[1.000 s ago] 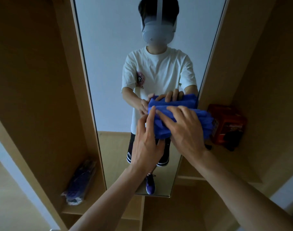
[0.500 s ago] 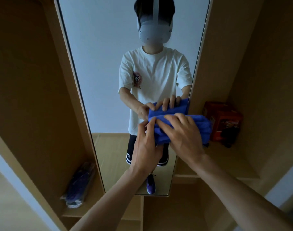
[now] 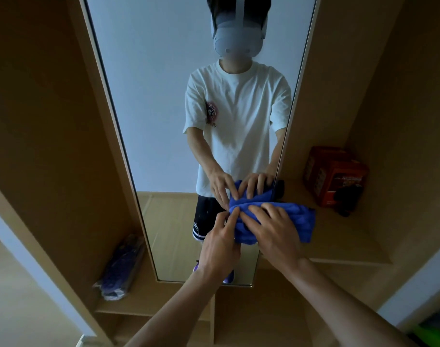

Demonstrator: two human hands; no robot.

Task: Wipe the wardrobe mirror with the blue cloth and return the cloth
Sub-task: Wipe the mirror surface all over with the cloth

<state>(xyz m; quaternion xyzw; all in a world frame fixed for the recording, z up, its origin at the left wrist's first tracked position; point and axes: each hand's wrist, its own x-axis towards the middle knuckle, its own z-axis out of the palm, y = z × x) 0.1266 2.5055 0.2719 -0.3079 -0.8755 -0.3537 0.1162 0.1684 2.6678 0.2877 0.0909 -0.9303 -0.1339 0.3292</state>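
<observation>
Blue cloth (image 3: 286, 221) is bunched up in both hands, pressed low on the wardrobe mirror (image 3: 164, 96) near its right edge; part of it hangs over the wooden shelf (image 3: 339, 241) on the right. Right hand (image 3: 276, 236) lies flat on top of the cloth with its fingers (image 3: 259, 211) spread wide and pushing down on it; left hand (image 3: 220, 242) is at the cloth's left end, its fingers (image 3: 232, 215) bent and close together, pinching a fold.

My guess is that the wiping step is on, or the cloth is being folded into a neat pad to wipe with; I cannot tell which. Next, the hands need a firm hold and long rubs up the glass, since most of the mirror sits above them; after that the cloth goes back where it belongs.

Glass looks smooth and shiny; it shows a person in a white shirt and the 2 hands on the cloth. Brown wood walls stand on both sides; a red box (image 3: 335, 176) sits on the right shelf, well apart from the cloth; a plastic bag with something purple (image 3: 121, 269) lies on the low left shelf. Light is dim.
</observation>
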